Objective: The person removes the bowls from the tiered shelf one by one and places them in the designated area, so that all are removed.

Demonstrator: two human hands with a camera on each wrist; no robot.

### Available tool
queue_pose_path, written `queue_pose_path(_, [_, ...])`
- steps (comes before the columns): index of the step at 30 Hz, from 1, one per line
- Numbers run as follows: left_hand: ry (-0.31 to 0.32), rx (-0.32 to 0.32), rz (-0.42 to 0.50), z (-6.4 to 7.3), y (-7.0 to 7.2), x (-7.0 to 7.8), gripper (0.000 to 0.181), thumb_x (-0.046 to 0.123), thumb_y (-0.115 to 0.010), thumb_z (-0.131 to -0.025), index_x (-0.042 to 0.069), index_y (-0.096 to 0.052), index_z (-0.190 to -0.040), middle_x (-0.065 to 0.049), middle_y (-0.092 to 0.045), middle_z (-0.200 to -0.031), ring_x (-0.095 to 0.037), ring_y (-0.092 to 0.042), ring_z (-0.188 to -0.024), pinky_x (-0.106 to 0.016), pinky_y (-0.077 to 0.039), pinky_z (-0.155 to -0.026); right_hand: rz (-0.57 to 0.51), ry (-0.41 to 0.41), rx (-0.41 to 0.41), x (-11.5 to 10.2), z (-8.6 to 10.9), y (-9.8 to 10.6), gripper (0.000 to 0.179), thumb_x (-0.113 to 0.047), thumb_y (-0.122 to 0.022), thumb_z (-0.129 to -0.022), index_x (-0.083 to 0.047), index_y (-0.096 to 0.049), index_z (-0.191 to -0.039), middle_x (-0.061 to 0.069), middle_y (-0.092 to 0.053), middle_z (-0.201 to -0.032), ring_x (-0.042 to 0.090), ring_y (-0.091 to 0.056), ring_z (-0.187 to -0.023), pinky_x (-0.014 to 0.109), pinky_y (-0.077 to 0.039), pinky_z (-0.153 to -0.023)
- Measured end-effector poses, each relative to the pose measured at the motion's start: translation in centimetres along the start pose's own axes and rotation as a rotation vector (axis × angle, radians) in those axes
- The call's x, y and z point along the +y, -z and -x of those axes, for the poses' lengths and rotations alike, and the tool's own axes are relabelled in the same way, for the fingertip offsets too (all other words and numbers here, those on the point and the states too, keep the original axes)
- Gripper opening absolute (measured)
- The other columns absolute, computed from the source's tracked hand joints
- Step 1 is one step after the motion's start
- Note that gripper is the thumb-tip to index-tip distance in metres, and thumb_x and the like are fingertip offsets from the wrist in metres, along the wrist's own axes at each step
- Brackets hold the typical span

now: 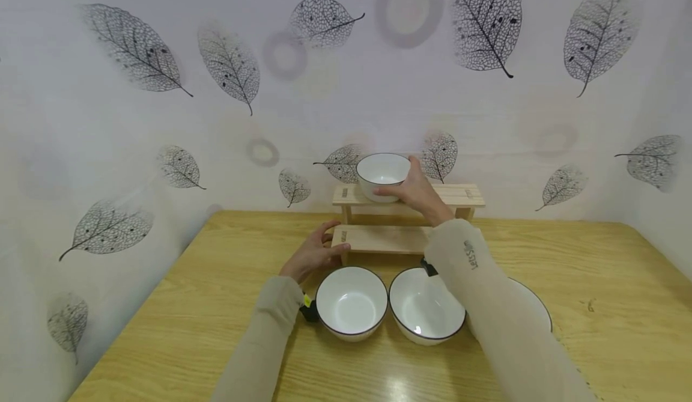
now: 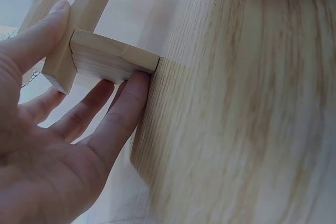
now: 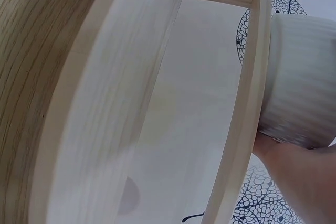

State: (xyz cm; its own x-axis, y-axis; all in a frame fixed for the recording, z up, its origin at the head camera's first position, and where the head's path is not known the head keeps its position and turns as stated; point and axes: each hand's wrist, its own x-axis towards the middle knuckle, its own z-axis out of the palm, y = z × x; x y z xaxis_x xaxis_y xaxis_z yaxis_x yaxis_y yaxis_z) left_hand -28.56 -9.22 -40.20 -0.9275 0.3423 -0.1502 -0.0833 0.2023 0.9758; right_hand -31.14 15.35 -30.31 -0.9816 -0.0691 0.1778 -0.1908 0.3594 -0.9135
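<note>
A two-tier wooden shelf stands against the wall at the back of the table. My right hand grips a white bowl with a dark rim by its right side, thumb at the front. The bowl is upright at the left part of the top tier. Seen from the right wrist, the bowl's ribbed outer wall is right at the board's edge. My left hand holds the left end of the lower tier, thumb on the board and fingertips against the side support.
Before the shelf, three more white dark-rimmed bowls stand in a row: a left bowl, a middle bowl and a right bowl partly hidden by my right sleeve. The wood-grain table meets a leaf-patterned wall.
</note>
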Motion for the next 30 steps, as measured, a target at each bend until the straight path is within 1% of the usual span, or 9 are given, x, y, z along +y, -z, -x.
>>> queue_pose_path(4, [-0.008,-0.005,-0.005,-0.1,-0.1,-0.2,0.068,0.005,-0.066,-0.099,0.012,-0.033,-0.158,-0.027,-0.051,-0.138,-0.033,-0.062,-0.11,-0.042,-0.059,-0.085,0.072,0.023,0.035,0.3,0.1,0.2,0.095,-0.018,-0.087,-0.079,0.003,-0.028,-0.151,0.025,-0.044,-0.144,0.04,-0.045,-0.131,0.054,-0.036,-0.111])
queue_pose_path(7, [-0.009,-0.009,-0.017,-0.1,-0.2,-0.3,0.068,0.006,-0.067,-0.099,0.012,-0.033,-0.158,-0.027,-0.052,-0.138,-0.033,-0.062,-0.11,-0.041,-0.059,-0.084,0.113,0.034,0.046,0.4,0.4,0.5,0.091,-0.021,-0.088,-0.079,0.004,-0.033,-0.148,0.025,-0.046,-0.142,0.04,-0.047,-0.13,0.054,-0.038,-0.109])
queue_pose_path(11, [-0.005,-0.001,-0.022,0.0,-0.3,-0.4,0.068,0.007,-0.067,-0.099,0.011,-0.033,-0.157,-0.028,-0.052,-0.136,-0.032,-0.063,-0.108,-0.041,-0.059,-0.084,0.145,0.017,0.043,0.3,0.9,1.3,0.092,-0.024,-0.088,-0.079,0.004,-0.033,-0.149,0.025,-0.048,-0.142,0.041,-0.047,-0.13,0.055,-0.037,-0.11])
queue_pose_path(14, [-0.013,0.001,-0.033,0.2,-0.3,-0.3,0.068,0.007,-0.067,-0.099,0.011,-0.033,-0.157,-0.027,-0.053,-0.136,-0.03,-0.063,-0.106,-0.036,-0.058,-0.079,0.156,0.011,0.041,0.0,1.2,2.1,0.094,-0.024,-0.087,-0.08,0.003,-0.031,-0.151,0.026,-0.047,-0.144,0.041,-0.045,-0.131,0.056,-0.036,-0.111])
queue_pose_path(17, [-0.018,0.002,-0.047,0.2,-0.2,-0.2,0.069,0.008,-0.068,-0.099,0.011,-0.033,-0.158,-0.027,-0.053,-0.135,-0.029,-0.063,-0.106,-0.031,-0.056,-0.076,0.19,0.016,0.05,-0.4,1.4,3.0,0.096,-0.026,-0.086,-0.081,0.004,-0.03,-0.152,0.026,-0.046,-0.144,0.042,-0.045,-0.131,0.056,-0.036,-0.111])
queue_pose_path(18, [-0.017,0.004,-0.05,0.2,-0.1,-0.2,0.069,0.009,-0.068,-0.099,0.011,-0.033,-0.158,-0.027,-0.054,-0.136,-0.029,-0.063,-0.106,-0.031,-0.055,-0.075,0.203,0.012,0.048,-0.6,1.5,3.3,0.099,-0.027,-0.086,-0.081,0.003,-0.027,-0.154,0.027,-0.044,-0.145,0.043,-0.044,-0.132,0.057,-0.035,-0.111])
queue_pose_path(21, [-0.015,0.006,-0.049,0.2,-0.1,-0.2,0.07,0.009,-0.068,-0.098,0.011,-0.032,-0.158,-0.027,-0.053,-0.136,-0.031,-0.062,-0.109,-0.035,-0.057,-0.08,0.243,0.013,0.05,-0.9,1.8,4.4,0.102,-0.029,-0.086,-0.082,0.003,-0.024,-0.156,0.028,-0.044,-0.146,0.043,-0.043,-0.132,0.057,-0.034,-0.112])
queue_pose_path(23, [-0.018,-0.001,-0.05,0.1,-0.1,-0.2,0.07,0.01,-0.069,-0.098,0.011,-0.032,-0.158,-0.027,-0.053,-0.137,-0.031,-0.062,-0.11,-0.036,-0.057,-0.082,0.254,0.02,0.048,-1.0,2.1,5.1,0.101,-0.028,-0.086,-0.082,0.003,-0.025,-0.156,0.028,-0.045,-0.145,0.043,-0.044,-0.131,0.058,-0.034,-0.111])
queue_pose_path(30, [-0.029,-0.006,-0.056,0.0,0.1,-0.2,0.069,0.01,-0.068,-0.099,0.011,-0.032,-0.158,-0.027,-0.052,-0.137,-0.031,-0.062,-0.108,-0.035,-0.056,-0.081,0.271,0.046,0.043,-1.5,2.8,7.5,0.1,-0.028,-0.087,-0.081,0.004,-0.027,-0.154,0.029,-0.044,-0.146,0.043,-0.044,-0.13,0.057,-0.036,-0.108])
